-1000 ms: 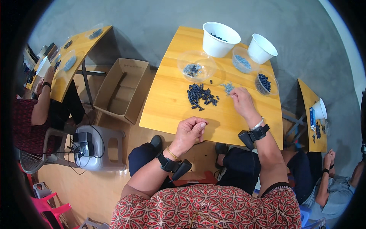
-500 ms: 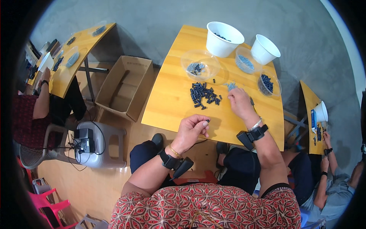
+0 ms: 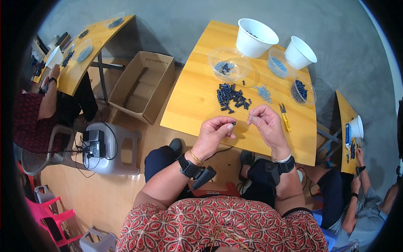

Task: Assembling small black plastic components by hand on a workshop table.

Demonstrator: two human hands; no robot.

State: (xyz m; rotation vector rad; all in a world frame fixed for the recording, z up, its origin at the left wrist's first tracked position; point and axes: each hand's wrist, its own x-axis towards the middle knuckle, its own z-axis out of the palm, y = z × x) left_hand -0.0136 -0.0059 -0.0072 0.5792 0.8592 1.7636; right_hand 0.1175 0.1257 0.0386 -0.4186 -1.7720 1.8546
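Note:
My left hand is closed in a pinch on a small black plastic cylinder, just above the near edge of the table. To its right, the thumb and forefinger of my right hand are pressed together on what looks like a small silvery screw, mostly hidden by the fingertips. The two hands are a short gap apart. Beyond them lies a loose pile of black plastic cylinders. Small silvery screws form a little heap to the right of it. Yellow-handled thread snips rest beside my right hand.
Clear round tubs hold mixed parts, screws and black cylinders. Two white buckets stand at the back. A cardboard box sits on the floor at left. People work at tables on both sides.
My right hand has drawn back from the screw heap toward my left hand, uncovering the heap and the snips. My left hand keeps its pinch on the black cylinder. The view has shifted slightly.

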